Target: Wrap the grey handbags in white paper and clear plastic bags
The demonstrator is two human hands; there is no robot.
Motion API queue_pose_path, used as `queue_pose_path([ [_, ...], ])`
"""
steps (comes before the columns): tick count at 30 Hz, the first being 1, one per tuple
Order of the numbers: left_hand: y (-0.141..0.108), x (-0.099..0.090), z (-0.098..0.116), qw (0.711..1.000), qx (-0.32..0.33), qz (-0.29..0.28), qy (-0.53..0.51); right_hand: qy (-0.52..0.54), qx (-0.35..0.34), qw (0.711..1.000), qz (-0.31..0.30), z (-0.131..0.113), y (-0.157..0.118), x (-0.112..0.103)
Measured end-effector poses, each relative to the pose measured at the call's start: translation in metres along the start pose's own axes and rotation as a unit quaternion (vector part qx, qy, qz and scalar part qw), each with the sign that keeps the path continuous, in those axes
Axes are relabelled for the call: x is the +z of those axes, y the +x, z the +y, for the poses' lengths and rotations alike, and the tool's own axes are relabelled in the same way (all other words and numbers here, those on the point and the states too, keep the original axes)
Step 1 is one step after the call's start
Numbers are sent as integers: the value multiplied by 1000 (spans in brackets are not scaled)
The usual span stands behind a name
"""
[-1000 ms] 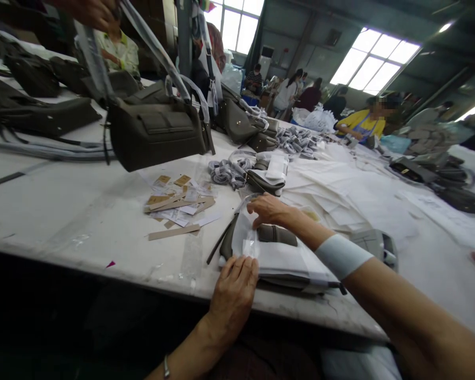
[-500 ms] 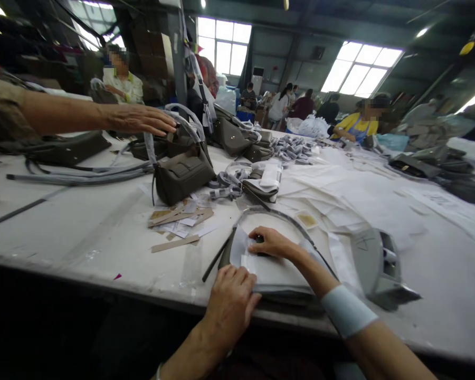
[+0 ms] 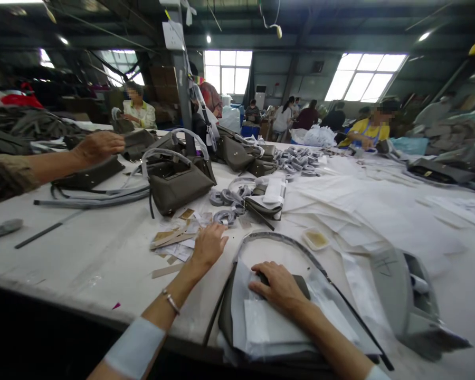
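A dark olive handbag [image 3: 226,319] lies at the table's front edge, covered with white paper sheets [image 3: 277,319], its wrapped handle [image 3: 287,237] arching behind. My right hand [image 3: 275,285] rests on top, fingers curved over a dark leather piece [image 3: 301,286]; the hand hides part of it. My left hand [image 3: 209,245] is stretched forward over the table, its fingers apart and holding nothing visible. Just beyond its fingertips lie plastic-wrapped strap coils [image 3: 225,215]. Paper and card scraps [image 3: 170,240] lie left of this hand.
An upright dark handbag [image 3: 182,184] stands behind the scraps. A grey tape dispenser [image 3: 404,301] sits at the right, near a small dish [image 3: 315,239] and spread white sheets [image 3: 364,211]. A co-worker's hand [image 3: 101,148] reaches in from the left. Other people work farther back.
My left hand has left the handbag's front edge and moved forward toward the strap coils. My right hand stays on the handbag. The co-worker's hand has drawn back left; the view has tilted up.
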State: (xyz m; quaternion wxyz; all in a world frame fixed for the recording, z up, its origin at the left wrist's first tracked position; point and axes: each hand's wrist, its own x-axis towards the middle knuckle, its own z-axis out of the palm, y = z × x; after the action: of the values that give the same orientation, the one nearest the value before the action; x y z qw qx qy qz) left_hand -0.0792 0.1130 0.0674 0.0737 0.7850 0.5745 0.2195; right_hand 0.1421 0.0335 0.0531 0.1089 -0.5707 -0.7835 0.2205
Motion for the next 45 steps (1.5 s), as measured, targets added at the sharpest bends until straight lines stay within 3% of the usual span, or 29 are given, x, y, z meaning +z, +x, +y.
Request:
queue_pose_path([
  [4,57,31,-23,1000,-7,-14,-5,-1,-8,1000,-4,4,0,2],
  [9,75,38,-30,998,-27,-13,-54,5,-9,1000,-10,8,0,6],
  [12,65,31,-21,993,-25,-25,-117,9,-9,1000,-13,7,1,4],
  [17,37,35,13,970,23,-104,-219,-8,11,1000,-28,-1,-1,1],
  [20,23,43,34,970,25,-118,-209,2,17,999,-37,-7,-12,9],
  [23,15,45,45,984,3,-87,-155,24,30,999,-33,-12,-29,23],
  [26,8,41,44,990,-14,-81,-116,58,38,997,-20,-13,-42,29],
  [29,0,35,39,987,-11,-105,-118,102,25,994,8,-9,-42,15],
  [33,-10,32,34,983,17,-111,-147,28,-50,994,92,-4,-17,-17],
  [35,-12,34,31,982,17,-92,-162,-31,-89,991,95,-2,4,-25],
  [38,-14,39,21,980,-13,-67,-185,-96,-127,986,58,1,33,-21],
  [41,-17,45,10,977,-24,-80,-197,-141,-166,975,36,7,48,-6],
  [45,-22,48,7,974,-18,-105,-200,-200,-158,963,92,17,45,3],
])
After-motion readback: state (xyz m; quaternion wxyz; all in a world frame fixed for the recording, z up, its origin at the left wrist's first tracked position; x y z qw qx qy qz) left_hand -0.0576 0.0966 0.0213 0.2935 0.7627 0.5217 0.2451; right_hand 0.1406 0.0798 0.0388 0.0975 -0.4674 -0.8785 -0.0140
